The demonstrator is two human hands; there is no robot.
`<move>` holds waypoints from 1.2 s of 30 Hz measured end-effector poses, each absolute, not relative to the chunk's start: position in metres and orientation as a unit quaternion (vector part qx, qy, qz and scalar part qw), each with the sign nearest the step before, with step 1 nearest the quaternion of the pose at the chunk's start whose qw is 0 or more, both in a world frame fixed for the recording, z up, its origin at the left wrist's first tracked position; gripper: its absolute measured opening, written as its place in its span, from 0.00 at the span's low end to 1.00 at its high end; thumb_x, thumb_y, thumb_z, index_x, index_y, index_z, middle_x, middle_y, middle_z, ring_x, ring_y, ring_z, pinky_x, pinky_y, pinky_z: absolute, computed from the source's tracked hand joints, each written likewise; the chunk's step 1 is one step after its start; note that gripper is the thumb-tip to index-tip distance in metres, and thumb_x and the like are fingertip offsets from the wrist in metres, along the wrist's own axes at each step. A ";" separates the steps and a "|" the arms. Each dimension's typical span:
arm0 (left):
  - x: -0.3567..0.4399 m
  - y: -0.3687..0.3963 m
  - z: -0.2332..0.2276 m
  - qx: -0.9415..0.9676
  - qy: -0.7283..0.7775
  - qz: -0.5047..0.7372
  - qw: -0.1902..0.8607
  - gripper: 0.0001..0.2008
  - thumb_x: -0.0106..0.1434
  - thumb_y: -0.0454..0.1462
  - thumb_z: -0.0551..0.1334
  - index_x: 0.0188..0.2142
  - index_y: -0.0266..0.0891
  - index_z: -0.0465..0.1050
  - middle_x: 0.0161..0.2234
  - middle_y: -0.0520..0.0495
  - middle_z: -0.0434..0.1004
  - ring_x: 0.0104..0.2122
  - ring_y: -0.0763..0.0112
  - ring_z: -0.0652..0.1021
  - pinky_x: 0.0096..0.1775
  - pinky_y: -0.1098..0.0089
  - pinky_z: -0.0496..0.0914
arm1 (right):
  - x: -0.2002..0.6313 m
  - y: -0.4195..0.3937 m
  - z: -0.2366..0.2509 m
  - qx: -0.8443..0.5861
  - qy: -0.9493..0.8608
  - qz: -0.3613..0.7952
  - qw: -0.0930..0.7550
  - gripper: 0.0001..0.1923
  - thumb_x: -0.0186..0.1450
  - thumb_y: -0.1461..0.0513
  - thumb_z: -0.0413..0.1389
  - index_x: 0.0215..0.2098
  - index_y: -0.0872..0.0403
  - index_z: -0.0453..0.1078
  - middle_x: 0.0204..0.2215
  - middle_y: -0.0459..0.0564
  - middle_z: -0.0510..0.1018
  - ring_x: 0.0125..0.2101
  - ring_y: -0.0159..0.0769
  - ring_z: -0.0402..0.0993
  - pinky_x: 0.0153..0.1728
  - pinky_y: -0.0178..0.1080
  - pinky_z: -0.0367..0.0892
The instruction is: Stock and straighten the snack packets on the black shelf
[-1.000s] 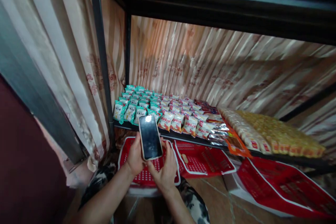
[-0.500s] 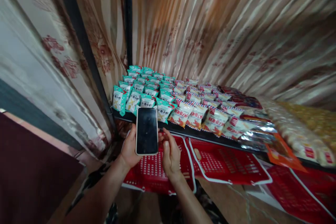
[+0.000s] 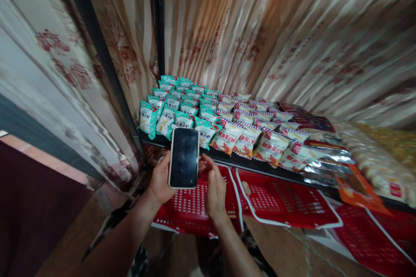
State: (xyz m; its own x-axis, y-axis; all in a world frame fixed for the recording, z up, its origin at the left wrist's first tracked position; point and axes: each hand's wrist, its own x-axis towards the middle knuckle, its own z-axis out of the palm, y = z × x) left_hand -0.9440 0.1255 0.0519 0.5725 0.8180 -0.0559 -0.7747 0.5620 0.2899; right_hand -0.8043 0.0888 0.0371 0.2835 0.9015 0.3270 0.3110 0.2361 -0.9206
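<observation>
A smartphone (image 3: 184, 159) with a dark screen and a pale case stands tilted upright in front of me. My left hand (image 3: 161, 181) is closed around its lower left side. Just right of the phone is my right hand (image 3: 216, 190), fingers loosely bent and apart, nothing visible in it. Whether its fingertips touch the phone's edge I cannot tell. Behind the phone, rows of teal snack bags (image 3: 147, 119) line a shelf, partly covered by the phone. White snack bags with red print (image 3: 244, 140) continue the rows to the right.
Red shopping baskets with white handles (image 3: 286, 199) sit below the dark shelf edge (image 3: 247, 165). Silver and orange packets (image 3: 359, 192) and long clear bags (image 3: 367, 160) lie farther right. A patterned curtain (image 3: 208, 21) hangs behind, with a dark post (image 3: 159, 21) at left.
The view has shifted slightly. The phone, still in my left hand, sits a little higher and to the right in view. My right hand stays beside it.
</observation>
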 end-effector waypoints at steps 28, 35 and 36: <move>-0.925 0.164 0.042 0.097 0.111 0.436 0.888 0.21 0.62 0.45 0.56 0.43 0.31 0.75 0.41 0.39 0.79 0.49 0.54 0.73 0.55 0.56 0.61 | -0.788 0.119 0.035 -0.543 -0.585 0.246 0.550 0.21 0.68 0.53 0.41 0.54 0.50 0.65 0.44 0.51 0.74 0.44 0.39 0.70 0.45 0.43 0.66; -0.924 0.168 0.039 0.093 0.107 0.442 0.886 0.21 0.62 0.46 0.57 0.44 0.31 0.75 0.43 0.38 0.78 0.51 0.52 0.72 0.55 0.55 0.60 | -0.783 0.123 0.036 -0.516 -0.566 0.316 0.560 0.21 0.68 0.52 0.44 0.54 0.49 0.65 0.49 0.50 0.73 0.49 0.40 0.69 0.51 0.45 0.63; -0.924 0.168 0.039 0.093 0.108 0.441 0.886 0.20 0.62 0.46 0.57 0.43 0.30 0.75 0.43 0.38 0.78 0.51 0.52 0.72 0.55 0.55 0.60 | -0.782 0.123 0.037 -0.511 -0.561 0.327 0.563 0.21 0.67 0.52 0.45 0.54 0.49 0.65 0.49 0.50 0.73 0.49 0.40 0.69 0.51 0.45 0.63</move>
